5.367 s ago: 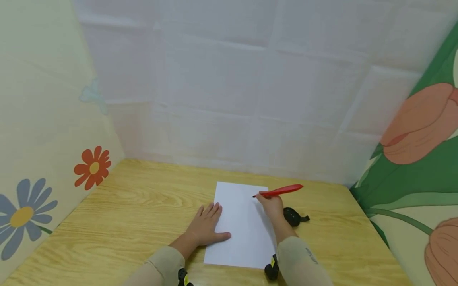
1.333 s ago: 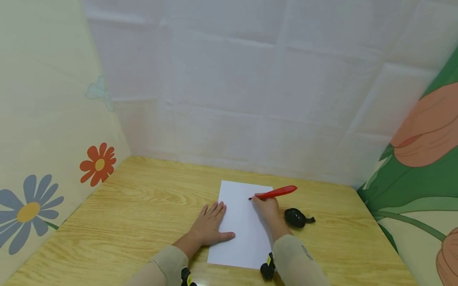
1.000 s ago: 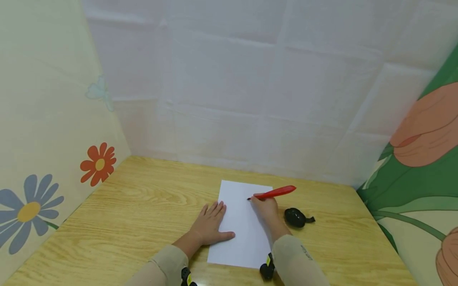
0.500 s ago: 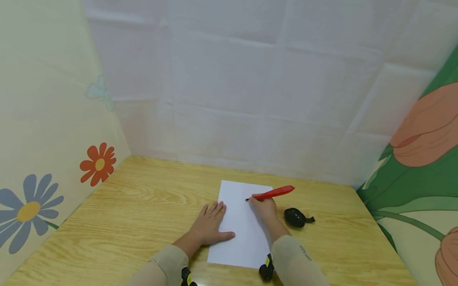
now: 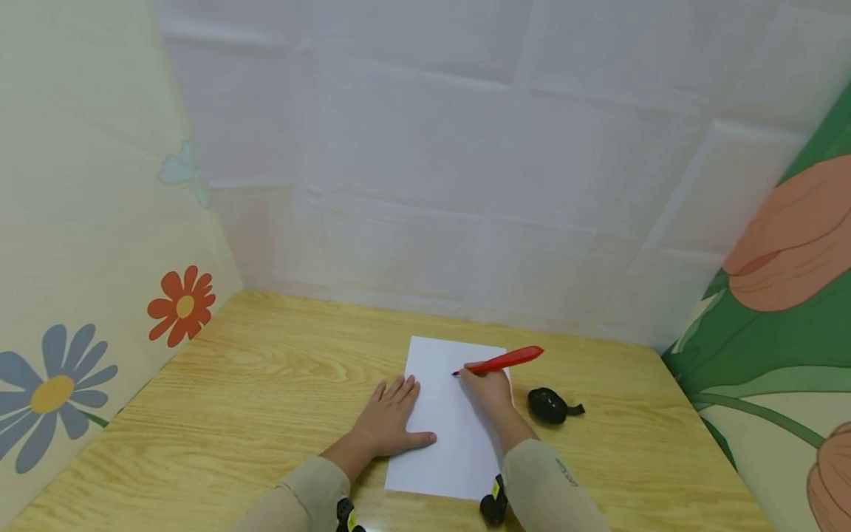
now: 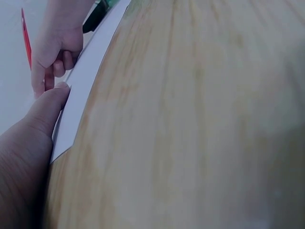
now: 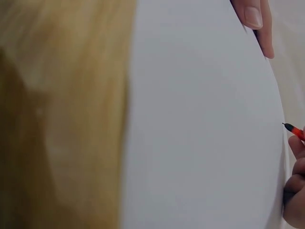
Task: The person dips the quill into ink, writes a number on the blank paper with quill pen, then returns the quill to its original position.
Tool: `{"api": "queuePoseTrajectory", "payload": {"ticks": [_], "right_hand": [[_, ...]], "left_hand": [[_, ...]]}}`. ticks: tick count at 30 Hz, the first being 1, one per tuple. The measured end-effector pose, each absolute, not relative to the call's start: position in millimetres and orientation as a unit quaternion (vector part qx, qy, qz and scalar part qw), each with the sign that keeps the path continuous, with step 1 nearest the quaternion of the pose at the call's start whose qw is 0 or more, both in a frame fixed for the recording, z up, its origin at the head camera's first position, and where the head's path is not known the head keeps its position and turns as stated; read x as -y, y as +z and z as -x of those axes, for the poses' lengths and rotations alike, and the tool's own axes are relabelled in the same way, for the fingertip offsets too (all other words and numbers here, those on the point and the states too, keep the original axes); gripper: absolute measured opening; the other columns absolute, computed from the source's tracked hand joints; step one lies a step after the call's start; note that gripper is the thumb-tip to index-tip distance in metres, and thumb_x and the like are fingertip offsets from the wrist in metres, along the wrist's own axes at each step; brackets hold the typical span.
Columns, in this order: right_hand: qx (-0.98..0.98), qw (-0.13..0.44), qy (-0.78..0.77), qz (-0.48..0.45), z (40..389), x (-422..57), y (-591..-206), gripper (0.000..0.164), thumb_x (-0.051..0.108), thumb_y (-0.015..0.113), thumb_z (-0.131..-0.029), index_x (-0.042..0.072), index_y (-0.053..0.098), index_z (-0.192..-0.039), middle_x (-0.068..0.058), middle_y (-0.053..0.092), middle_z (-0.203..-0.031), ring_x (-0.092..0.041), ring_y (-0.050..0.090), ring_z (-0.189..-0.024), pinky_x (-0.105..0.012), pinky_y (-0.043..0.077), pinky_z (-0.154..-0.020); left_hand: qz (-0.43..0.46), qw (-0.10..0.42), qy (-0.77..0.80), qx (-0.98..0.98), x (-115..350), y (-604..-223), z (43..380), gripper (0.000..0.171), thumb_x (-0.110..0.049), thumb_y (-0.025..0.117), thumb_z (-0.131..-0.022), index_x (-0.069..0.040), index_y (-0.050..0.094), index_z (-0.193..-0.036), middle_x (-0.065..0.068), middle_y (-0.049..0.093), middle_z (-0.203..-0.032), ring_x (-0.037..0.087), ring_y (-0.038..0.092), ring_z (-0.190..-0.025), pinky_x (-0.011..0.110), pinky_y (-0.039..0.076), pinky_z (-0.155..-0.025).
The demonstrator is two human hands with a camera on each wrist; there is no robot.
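A plain white sheet of paper lies on the wooden table. My left hand rests flat on its left edge, fingers straight and thumb spread over the sheet. Over the upper right part of the paper, my right hand pinches a red pen, its wide end slanting up to the right. The pen's black tip points left, right at the sheet in the head view. In the right wrist view, the tip end of the pen shows beside the curled fingers; the left wrist view catches its red barrel.
A glossy black rounded object with a short tail sits on the table right of the paper. Black wrist devices with yellow marks are on both wrists. A white cloth hangs behind, with flower-printed cloths at both sides.
My right hand and the pen have moved gradually left and slightly toward me across the paper. The left hand has stayed in place on the sheet.
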State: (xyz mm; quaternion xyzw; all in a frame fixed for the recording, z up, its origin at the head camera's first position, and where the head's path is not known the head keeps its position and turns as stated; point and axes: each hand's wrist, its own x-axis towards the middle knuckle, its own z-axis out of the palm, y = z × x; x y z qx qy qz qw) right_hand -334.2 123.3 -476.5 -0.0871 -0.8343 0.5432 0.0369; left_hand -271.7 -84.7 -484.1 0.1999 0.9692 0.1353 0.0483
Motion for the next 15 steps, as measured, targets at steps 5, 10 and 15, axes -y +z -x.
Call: {"api": "queuePoseTrajectory", "payload": {"ticks": [5, 10, 15], "right_hand": [[0.836, 0.027, 0.541, 0.090, 333.1, -120.9, -476.2, 0.024, 0.019, 0.070, -0.089, 0.004, 0.073, -0.107, -0.016, 0.072, -0.108, -0.027, 0.067, -0.099, -0.046, 0.053, -0.097], [0.835, 0.033, 0.542, 0.085, 332.1, -118.6, -476.8, 0.024, 0.018, 0.071, -0.088, 0.002, 0.073, -0.106, -0.017, 0.073, -0.106, -0.026, 0.067, -0.098, -0.045, 0.053, -0.096], [0.834, 0.037, 0.545, 0.081, 331.3, -118.0, -476.0, 0.024, 0.018, 0.072, -0.087, 0.001, 0.074, -0.105, -0.017, 0.073, -0.105, -0.027, 0.067, -0.098, -0.045, 0.054, -0.095]], "left_hand": [[-0.200, 0.047, 0.139, -0.969, 84.6, -485.0, 272.7, 0.105, -0.078, 0.050, -0.083, -0.005, 0.026, -0.155, 0.011, 0.021, -0.164, 0.029, 0.016, -0.153, 0.054, 0.010, -0.123], [-0.202, 0.044, 0.139, -0.969, 84.2, -486.2, 272.6, 0.104, -0.075, 0.053, -0.083, -0.004, 0.027, -0.154, 0.012, 0.022, -0.163, 0.029, 0.017, -0.153, 0.054, 0.011, -0.123], [-0.201, 0.043, 0.136, -0.969, 84.3, -487.2, 273.2, 0.105, -0.077, 0.051, -0.083, -0.004, 0.027, -0.154, 0.011, 0.022, -0.163, 0.029, 0.017, -0.153, 0.054, 0.011, -0.123]]}}
